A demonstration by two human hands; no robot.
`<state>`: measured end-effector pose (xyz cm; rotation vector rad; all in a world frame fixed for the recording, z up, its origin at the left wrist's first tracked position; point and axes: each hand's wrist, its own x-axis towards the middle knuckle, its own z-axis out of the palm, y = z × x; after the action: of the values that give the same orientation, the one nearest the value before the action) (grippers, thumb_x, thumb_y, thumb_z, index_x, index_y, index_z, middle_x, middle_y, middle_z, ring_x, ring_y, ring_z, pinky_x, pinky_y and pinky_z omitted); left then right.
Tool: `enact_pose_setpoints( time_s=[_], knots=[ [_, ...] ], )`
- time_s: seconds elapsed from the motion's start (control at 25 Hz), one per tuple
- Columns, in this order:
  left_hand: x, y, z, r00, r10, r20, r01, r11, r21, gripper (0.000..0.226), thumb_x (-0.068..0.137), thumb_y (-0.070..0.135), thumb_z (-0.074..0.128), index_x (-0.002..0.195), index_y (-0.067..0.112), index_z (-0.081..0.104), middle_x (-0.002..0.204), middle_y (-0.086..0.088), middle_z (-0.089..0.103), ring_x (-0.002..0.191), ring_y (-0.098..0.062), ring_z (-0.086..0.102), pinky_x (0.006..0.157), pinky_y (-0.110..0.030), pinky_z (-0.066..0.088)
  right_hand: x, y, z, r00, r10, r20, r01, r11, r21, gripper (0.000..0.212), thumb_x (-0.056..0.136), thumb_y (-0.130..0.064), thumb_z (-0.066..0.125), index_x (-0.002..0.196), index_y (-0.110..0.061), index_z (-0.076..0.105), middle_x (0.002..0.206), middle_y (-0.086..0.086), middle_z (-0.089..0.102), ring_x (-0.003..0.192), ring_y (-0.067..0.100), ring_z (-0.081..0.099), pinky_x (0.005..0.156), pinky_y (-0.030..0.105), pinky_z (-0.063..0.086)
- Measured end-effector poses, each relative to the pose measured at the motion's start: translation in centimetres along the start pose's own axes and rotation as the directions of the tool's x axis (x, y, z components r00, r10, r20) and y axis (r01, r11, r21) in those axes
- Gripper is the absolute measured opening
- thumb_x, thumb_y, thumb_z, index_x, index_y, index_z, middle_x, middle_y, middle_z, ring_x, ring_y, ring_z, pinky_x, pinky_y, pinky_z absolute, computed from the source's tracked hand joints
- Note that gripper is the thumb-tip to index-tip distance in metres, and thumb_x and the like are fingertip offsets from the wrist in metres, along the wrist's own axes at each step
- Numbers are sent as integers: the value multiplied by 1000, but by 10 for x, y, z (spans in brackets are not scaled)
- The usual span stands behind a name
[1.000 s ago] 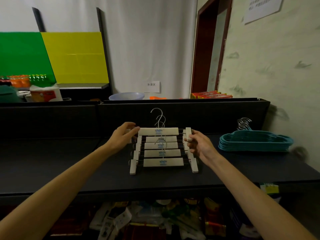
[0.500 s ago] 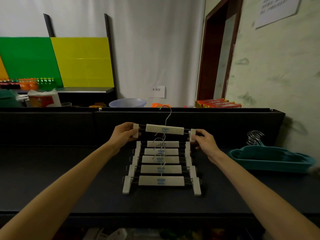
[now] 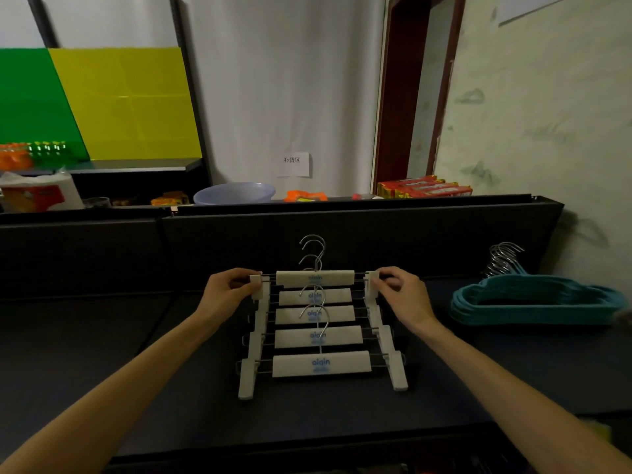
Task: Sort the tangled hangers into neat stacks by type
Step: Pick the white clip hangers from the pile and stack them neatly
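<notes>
Clearly "aigin" on white clip hangers (image 3: 321, 363)

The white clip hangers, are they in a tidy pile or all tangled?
Tidy. The white clip hangers lie flat in an overlapping row, bars parallel, hooks pointing the same way. Both hands hold the top hanger's clips.

1. Views: one, head-worn, wide-angle; no second view shares the scene.
2. Position: at the near edge of the dark table (image 3: 102, 354), above it.
3. Direction: forward and slightly down, toward the white curtain (image 3: 284, 97) and doorway (image 3: 407, 97).
4. Range: close; both forearms enter from the bottom corners, hands centre frame.
5. Distortion: straight edges bow toward the margins.
</notes>
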<state>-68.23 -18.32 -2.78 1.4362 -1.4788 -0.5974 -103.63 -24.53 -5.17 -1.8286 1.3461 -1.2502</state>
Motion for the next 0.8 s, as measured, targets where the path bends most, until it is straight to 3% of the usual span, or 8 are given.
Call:
enact_pose_setpoints(
  time_s=[0.2, 0.44, 0.68, 0.8],
  knots=[
    [-5, -8, 8, 1000, 2, 18, -2, 1000, 19, 20, 95, 14, 65, 109, 29, 66, 107, 7, 68, 99, -8, 67, 76, -19, 53, -5, 9, 3, 999, 29, -15, -29, 999, -24, 21, 95, -29, 66, 114, -23, 69, 100, -15, 68, 94, -4, 62, 80, 17, 49],
    [-8, -15, 5, 997, -59, 57, 58, 998, 16, 17, 96, 17, 64, 103, 33, 64, 107, 6, 67, 99, -9, 66, 79, -21, 51, -9, 15, 10, 999, 42, -27, -44, 996, -77, 24, 94, -33, 67, 116, -24, 69, 105, -9, 69, 101, 6, 64, 89, 31, 54],
    [-19, -21, 5, 990, -34, 136, 27, 999, 47, 32, 91, 9, 69, 110, 33, 59, 111, 8, 66, 102, -7, 65, 83, -21, 51, -18, 17, 11, 998, 48, 27, -46, 995, -93, 32, 92, -29, 69, 123, -23, 63, 111, -8, 67, 103, 6, 62, 88, 28, 52],
    [-21, -23, 8, 993, -29, 112, 23, 998, 60, 26, 95, 13, 65, 115, 29, 59, 111, 8, 66, 103, -6, 64, 86, -23, 51, -18, 14, 8, 998, 47, 49, -41, 992, -119, 32, 93, -29, 69, 123, -21, 64, 110, -7, 67, 103, 7, 62, 89, 28, 51]
  ],
)
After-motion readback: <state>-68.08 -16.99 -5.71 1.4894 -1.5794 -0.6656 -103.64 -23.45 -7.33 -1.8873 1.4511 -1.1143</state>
